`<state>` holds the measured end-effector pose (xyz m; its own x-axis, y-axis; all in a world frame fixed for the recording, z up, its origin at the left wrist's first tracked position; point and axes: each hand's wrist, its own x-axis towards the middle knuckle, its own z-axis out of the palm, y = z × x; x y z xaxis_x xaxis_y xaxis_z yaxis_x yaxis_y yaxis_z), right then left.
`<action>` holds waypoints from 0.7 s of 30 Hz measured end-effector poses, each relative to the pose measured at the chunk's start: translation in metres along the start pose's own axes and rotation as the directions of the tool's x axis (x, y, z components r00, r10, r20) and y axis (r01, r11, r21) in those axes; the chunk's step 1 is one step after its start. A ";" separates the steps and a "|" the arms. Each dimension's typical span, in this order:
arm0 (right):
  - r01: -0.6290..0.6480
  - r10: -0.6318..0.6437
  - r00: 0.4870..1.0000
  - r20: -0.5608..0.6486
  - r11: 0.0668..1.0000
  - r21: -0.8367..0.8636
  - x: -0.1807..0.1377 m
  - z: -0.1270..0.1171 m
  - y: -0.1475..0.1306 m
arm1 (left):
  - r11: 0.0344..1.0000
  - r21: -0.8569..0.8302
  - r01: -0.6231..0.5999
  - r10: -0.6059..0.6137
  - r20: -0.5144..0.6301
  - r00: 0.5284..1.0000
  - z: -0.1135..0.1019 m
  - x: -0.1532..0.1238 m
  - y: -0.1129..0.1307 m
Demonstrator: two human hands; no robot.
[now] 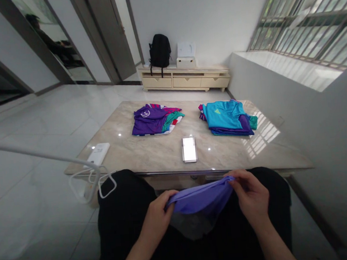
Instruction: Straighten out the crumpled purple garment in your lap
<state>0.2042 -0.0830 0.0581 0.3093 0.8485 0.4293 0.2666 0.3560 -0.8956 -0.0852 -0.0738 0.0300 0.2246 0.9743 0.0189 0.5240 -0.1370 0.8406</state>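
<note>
Over my lap, a thin purple piece of fabric (202, 196) is stretched between my two hands, with a dim greyish part hanging below it. Whether it is a garment or a bag, I cannot tell. My left hand (161, 209) pinches its left end between thumb and fingers. At the right end, my right hand (251, 194) grips the upper edge with its fingertips. Beyond the hands, a stack of folded purple, teal and red clothes (150, 120) lies on the marble table (160, 157). Another stack, topped by a turquoise shirt (223, 113), lies farther right.
A phone-sized thing with a blurred white face (189, 149) lies near the table's front edge. At the left are a white box (98, 154) and a white cable (108, 190). A black backpack (159, 51) stands on the low cabinet (187, 80). A person (50, 41) shows through the left opening.
</note>
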 end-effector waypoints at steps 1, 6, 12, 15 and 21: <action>-0.018 0.018 1.000 -0.023 0.999 -0.028 0.001 -0.004 0.004 | 1.000 0.000 -0.006 0.006 -0.002 1.000 -0.005 0.000 0.002; -0.113 0.101 0.990 -0.093 0.984 -0.135 0.005 -0.014 0.017 | 0.998 -0.066 -0.006 0.010 0.054 0.998 -0.031 -0.006 0.023; -0.170 0.149 0.979 -0.139 0.973 -0.154 0.005 -0.014 0.020 | 0.898 -0.429 0.104 -0.015 0.205 0.979 -0.045 -0.008 0.045; -0.230 0.220 0.967 -0.129 0.971 -0.067 0.005 -0.013 0.013 | 0.853 -0.492 0.174 -0.038 0.273 0.961 -0.048 -0.009 0.048; -0.281 0.288 0.953 -0.098 0.956 0.086 0.009 -0.009 0.006 | 0.911 -0.396 0.120 0.014 0.320 0.947 -0.056 -0.010 0.050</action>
<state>0.2166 -0.0765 0.0579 0.4606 0.8727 0.1621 0.0899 0.1358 -0.9866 -0.1068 -0.0802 0.1024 0.4826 0.8640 -0.1438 0.1792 0.0633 0.9818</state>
